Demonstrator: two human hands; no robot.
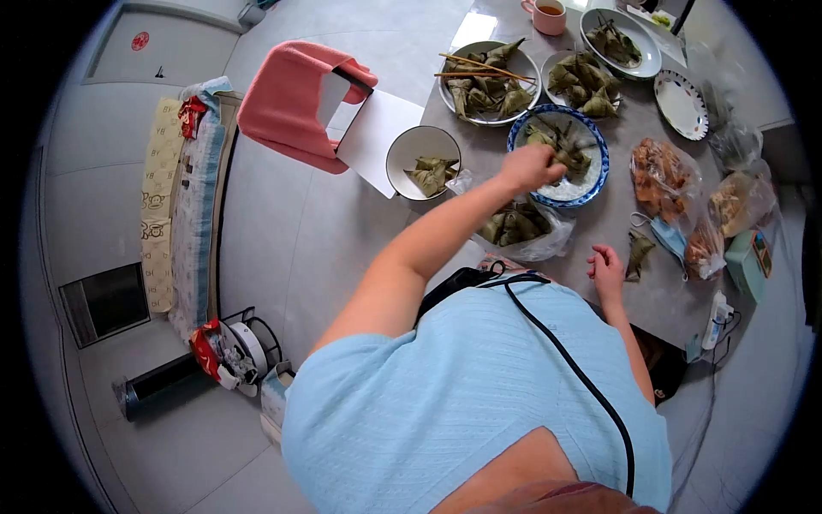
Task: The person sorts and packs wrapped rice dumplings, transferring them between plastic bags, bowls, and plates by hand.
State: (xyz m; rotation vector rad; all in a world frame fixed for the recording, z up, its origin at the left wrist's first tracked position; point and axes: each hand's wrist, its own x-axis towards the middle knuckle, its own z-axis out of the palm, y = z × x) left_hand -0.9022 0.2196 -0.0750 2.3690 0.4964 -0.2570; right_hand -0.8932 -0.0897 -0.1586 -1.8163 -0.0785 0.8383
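Note:
My left hand (533,168) reaches over the near left rim of a blue-patterned bowl (604,163), its fingers closed on a leaf-wrapped bundle (567,152) inside; the fingertips are partly hidden. Pale, wet-looking contents lie at the bottom of this bowl. My right hand (606,267) is near the table's front edge, fingers loosely curled and apart, holding nothing. Just right of it lies a single leaf-wrapped bundle (639,254). More bundles (514,224) sit in a clear plastic bag below the bowl. A white bowl (396,158) at the left holds another few.
Further back are a plate of bundles (497,101) with chopsticks across it, another plate of bundles (584,81), a pink mug (548,17) and an oval plate (682,104). Bagged food (666,176), a blue mask (670,240) and a power strip (717,319) lie right.

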